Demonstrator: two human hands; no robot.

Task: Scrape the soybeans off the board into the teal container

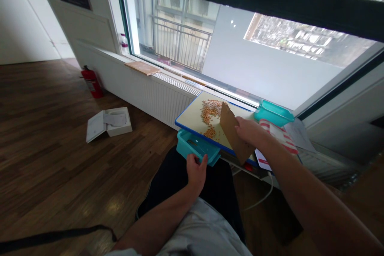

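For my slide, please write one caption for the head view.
Right hand holds cardboard beside orange kernels; left hand grips a turquoise tub.

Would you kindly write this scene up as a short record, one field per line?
Left hand: grips the near side of a teal bin
Right hand: holds a brown sheet on edge over the board
Board: pale, blue-edged
Orange grains: loosely spread on the board
Teal bin: below the board's near edge
Second bin: teal, beside a striped item
Floor: red extinguisher, open white box
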